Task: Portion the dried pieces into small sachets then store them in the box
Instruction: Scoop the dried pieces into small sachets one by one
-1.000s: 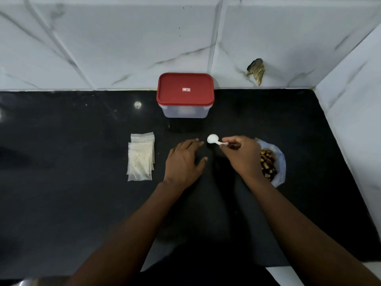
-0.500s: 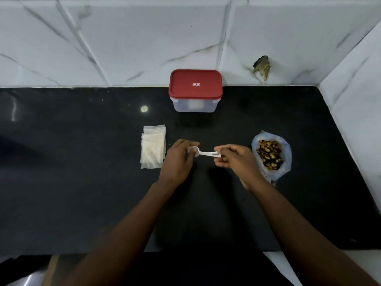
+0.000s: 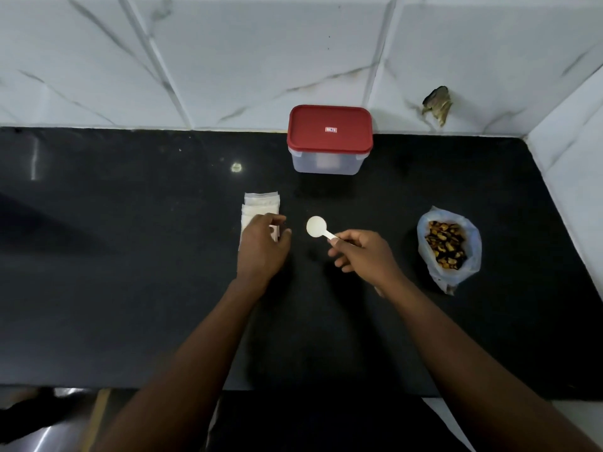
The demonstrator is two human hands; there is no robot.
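Nearest the camera, two bare forearms are reaching out from the bottom edge over the black table point(image 3: 130, 256). The left hand point(image 3: 262, 246) is lying on the near end of a stack of small white sachets point(image 3: 261, 202), its fingers curled and thumb closing on the stack's right edge, so that it seems to be pinching the top sachet. Half a second ago this hand was at the bowl of the spoon, so it has moved left and let go. The right hand point(image 3: 365, 252) alone is now holding the white plastic spoon point(image 3: 318, 228), pinching the end of its handle between thumb and forefinger with the other fingers curled beneath. The spoon's round bowl is pointing away and to the left, facing up, between the two hands and just right of the sachets. It is now uncovered, whereas before the left fingers were hiding it.

To the right of the right hand, well apart from it, an open clear plastic bag point(image 3: 473, 252) is sitting on the table holding the brown dried pieces point(image 3: 445, 244). It is lying as it did earlier.

Farther back, beyond the spoon, the clear plastic box point(image 3: 328, 164) is standing against the wall with its red lid point(image 3: 329, 130) on. Behind it, white marble-look wall tiles point(image 3: 261, 60) are rising, with a dark chipped patch point(image 3: 437, 102) to the right of the box.
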